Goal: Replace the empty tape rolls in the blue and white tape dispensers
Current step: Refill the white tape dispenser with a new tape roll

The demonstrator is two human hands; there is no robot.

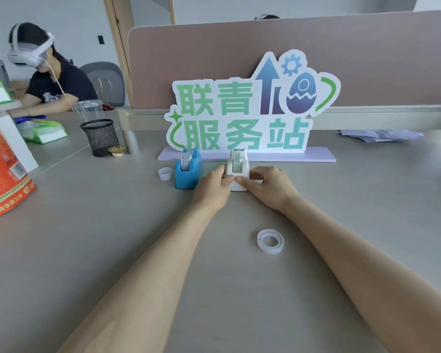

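A white tape dispenser (pixel 237 164) stands on the grey table with a pale tape roll seated in it. My left hand (pixel 212 187) grips its left side and my right hand (pixel 268 186) its right side, fingertips meeting at its front end. To its left stands a blue tape dispenser (pixel 188 175) with a patterned tape roll (pixel 186 161) in it. A small white empty core (pixel 165 173) lies left of the blue dispenser. A clear empty ring (pixel 270 242) lies flat on the table between my forearms.
A green and white sign (pixel 239 118) on a lilac base stands right behind the dispensers. A black mesh cup (pixel 100 137) and a small snack cup (pixel 116 151) sit at the left, an orange bag (pixel 3 174) at the far left, papers (pixel 379 135) at the right. A person sits at the back left.
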